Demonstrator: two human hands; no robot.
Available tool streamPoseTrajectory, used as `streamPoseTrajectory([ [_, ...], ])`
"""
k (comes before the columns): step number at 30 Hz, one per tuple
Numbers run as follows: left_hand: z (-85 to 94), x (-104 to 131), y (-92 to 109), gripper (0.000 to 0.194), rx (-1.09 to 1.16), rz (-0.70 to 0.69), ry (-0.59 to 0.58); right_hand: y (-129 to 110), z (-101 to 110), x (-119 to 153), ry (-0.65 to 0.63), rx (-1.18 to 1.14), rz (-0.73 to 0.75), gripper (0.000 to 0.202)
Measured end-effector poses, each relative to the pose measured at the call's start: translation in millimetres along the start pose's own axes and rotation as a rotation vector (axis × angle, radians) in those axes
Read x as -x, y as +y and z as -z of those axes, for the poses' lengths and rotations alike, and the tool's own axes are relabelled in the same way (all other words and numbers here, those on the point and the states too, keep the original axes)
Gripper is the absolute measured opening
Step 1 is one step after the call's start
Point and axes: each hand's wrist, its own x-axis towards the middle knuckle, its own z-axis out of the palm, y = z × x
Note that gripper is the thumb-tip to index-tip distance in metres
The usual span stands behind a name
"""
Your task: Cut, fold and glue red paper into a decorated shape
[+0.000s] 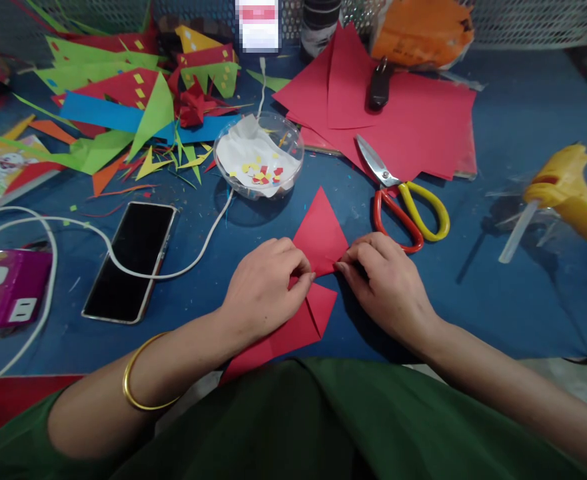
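left hand (pixel 260 287) and right hand (pixel 383 280) both pinching folded red paper (pixel 320 237) at frame centre; risk: crease skews if either pinch slips; scissors (pixel 406 200) close right.

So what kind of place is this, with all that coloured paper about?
Most likely a paper-craft worktable. Both hands, left hand and right hand, press a folded red paper sheet on the blue tabletop, beside red-and-yellow-handled scissors, a yellow glue gun and green, red and blue paper offcuts.
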Motion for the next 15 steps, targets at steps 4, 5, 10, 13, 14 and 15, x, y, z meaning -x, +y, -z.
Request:
streamPoseTrajectory([
  [4, 0.2, -1, 2, 0.012, -0.039, 0.013, 0.013, 0, 0, 0, 0.003, -0.019, -0.003, 0.012],
  [5, 0.2, -1, 2, 0.012, -0.048, 0.009, 0.016, 0, 0, 0, 0.005, -0.023, -0.004, 0.011],
  [10, -1.7, 3, 2, 0.003, -0.126, -0.055, 0.051, 1, 0, -1, -0.006, -0.039, -0.015, 0.009],
  [13, -3.7, 8, 1, 0.018, -0.277, -0.212, 0.041, 1, 0, -1, -0.008, -0.047, -0.016, 0.009],
  [14, -4.1, 10, 1, 0.022, -0.343, -0.276, 0.032, 1, 0, -1, -0.007, -0.053, -0.018, 0.009],
  [15, -4.1, 11, 1, 0.025, -0.411, -0.338, 0.023, 1, 0, -1, -0.004, -0.061, -0.02, 0.008],
])
